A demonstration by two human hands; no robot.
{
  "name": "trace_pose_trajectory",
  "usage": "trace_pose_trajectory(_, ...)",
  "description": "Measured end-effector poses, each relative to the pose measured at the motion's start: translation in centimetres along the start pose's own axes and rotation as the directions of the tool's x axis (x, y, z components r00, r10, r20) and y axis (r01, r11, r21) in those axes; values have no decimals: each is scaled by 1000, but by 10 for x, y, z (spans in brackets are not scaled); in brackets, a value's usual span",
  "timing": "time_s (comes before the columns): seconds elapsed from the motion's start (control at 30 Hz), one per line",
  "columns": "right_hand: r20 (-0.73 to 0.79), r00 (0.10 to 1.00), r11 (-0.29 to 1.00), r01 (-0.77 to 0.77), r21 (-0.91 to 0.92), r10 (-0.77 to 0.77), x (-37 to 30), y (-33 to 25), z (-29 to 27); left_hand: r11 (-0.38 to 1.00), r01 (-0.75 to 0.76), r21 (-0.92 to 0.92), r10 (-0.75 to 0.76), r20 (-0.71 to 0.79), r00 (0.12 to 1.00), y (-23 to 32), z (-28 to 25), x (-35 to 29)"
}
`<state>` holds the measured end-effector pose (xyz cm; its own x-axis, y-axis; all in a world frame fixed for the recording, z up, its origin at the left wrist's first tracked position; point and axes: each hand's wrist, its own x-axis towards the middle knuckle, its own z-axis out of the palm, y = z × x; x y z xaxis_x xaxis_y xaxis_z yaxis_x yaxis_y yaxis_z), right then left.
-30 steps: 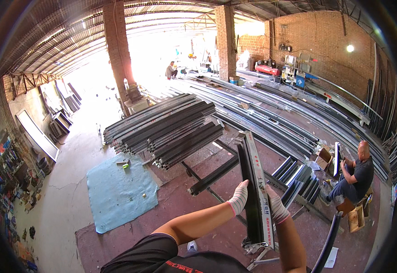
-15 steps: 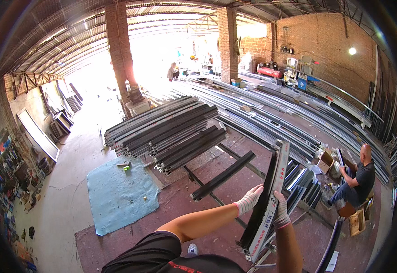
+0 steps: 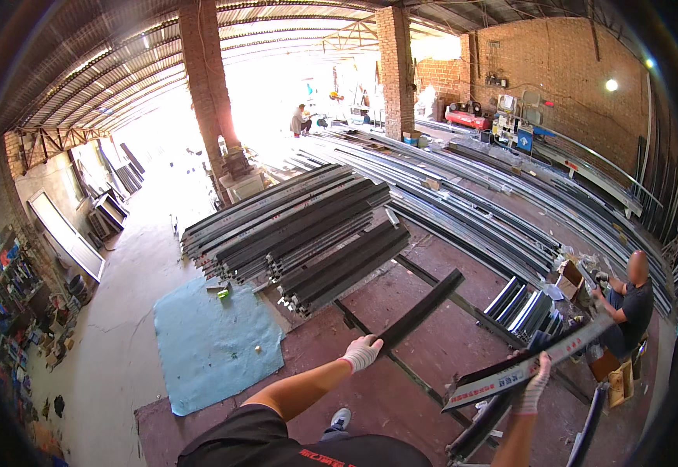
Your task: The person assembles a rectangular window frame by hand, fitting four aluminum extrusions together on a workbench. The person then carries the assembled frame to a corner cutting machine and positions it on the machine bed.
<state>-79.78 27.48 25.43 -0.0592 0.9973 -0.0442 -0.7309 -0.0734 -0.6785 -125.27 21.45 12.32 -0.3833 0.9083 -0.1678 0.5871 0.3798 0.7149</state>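
Left hand: the gloved left hand (image 3: pixel 360 352) is stretched forward, fingers curled round the near end of a long black metal profile bar (image 3: pixel 423 307).
Black bar: it runs up and to the right, away from the left hand, lying slantwise over the dark steel rails of a low frame (image 3: pixel 401 366) on the reddish floor.
Right hand: the gloved right hand (image 3: pixel 532 383) is raised, fingers wrapped round the underside of a long silver-grey metal profile strip (image 3: pixel 525 364) with dark edges.
Silver strip: it tilts from low on the left of the right hand to higher on its right, its far end reaching toward a seated person (image 3: pixel 627 300).
Below the right hand: another dark, glossy metal profile (image 3: pixel 483 424) slants down toward the lower edge; whether it touches the strip cannot be told.
Between the hands: bare reddish floor and the rails of the frame; the two hands are well apart.
Ahead of the left hand: a stack of long black metal profiles (image 3: pixel 346 265), and past it a wider pile of grey and black ones (image 3: pixel 276 214).
Left of the left hand: a pale blue mat (image 3: pixel 214 342) spread on the concrete floor, small items lying on it.
Ahead of the right hand: a short bundle of shiny silver and black profiles (image 3: pixel 522 307), just beside the seated person.
Far off: brick pillars (image 3: pixel 206 86) and another person (image 3: pixel 300 121) crouching in the bright open end of the shed.
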Motion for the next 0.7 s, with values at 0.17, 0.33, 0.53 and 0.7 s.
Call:
trace_pose_trajectory(0.17, -45, 973, 974, 225, -9, -225, -22, 36, 20, 969, 116, 217, -150, 147, 978, -78, 6, 58)
trace_pose_trajectory(0.33, -273, 749, 738, 395, -547, -604, -44, 109, -13, 892, 358, -275, -96, 660, 745, -148, 46, 94)
trace_pose_trajectory(0.53, -326, 647, 689, 448, -570, -690, -77, 158, -36, 894, 366, -259, -52, 752, 657, -135, 26, 95)
trace_pose_trajectory(0.7, -364, 643, 719, 458, -523, -674, -119, 180, -36, 910, 330, -253, -5, 787, 617, -104, -7, 83)
